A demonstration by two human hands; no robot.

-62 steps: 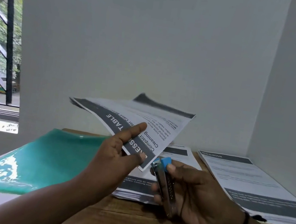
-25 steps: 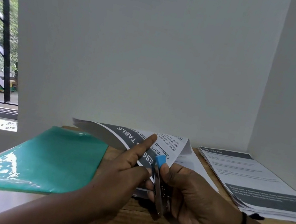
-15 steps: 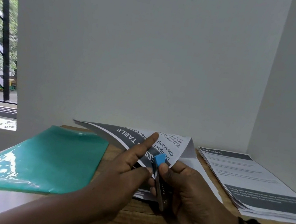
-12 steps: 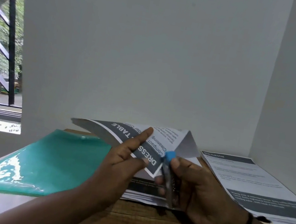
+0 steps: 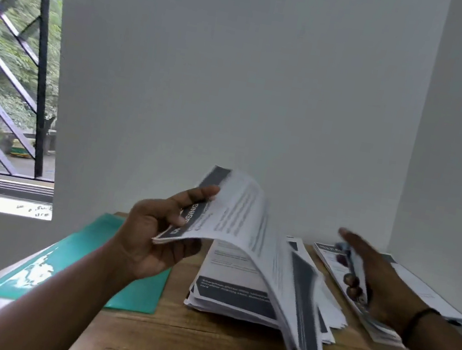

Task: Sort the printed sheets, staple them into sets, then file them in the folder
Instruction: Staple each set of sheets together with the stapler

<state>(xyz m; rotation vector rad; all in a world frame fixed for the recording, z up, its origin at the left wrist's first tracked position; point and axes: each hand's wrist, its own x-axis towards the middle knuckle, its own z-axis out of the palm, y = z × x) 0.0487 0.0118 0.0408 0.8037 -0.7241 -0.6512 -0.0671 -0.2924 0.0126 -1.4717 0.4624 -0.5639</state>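
Fingers (image 5: 169, 252) of the left hand (image 5: 150, 237): curled under one corner of a set of printed sheets (image 5: 248, 232), thumb pressed on top beside a dark header band, gripping the set above the desk (image 5: 196, 348).
Set of printed sheets: several white pages with dark grey bands, lifted at the held corner and arching over; the far end droops to the lower right toward the near desk edge, blurred.
Right hand (image 5: 371, 275): over the right-hand stack, blurred; fingers stretched forward with the stapler (image 5: 356, 267) lying along the palm. Whether they close round it cannot be told. A dark band (image 5: 419, 318) sits on the wrist.
Stapler: slim and silvery with a pale blue tip, pointing away from the person; details smeared.
Middle stack (image 5: 233, 284): loose printed sheets flat on the desk, under and behind the lifted set, edges uneven.
Right stack (image 5: 433, 300): more printed sheets beside the right wall, partly covered by the right hand.
Folder (image 5: 83, 260): teal and glossy, flat on the desk to the left of the middle stack, partly under the left forearm.
Desk: wooden top, set in a corner of white walls (image 5: 238, 85).
Window (image 5: 10, 73): at far left, dark metal bars, greenery outside.
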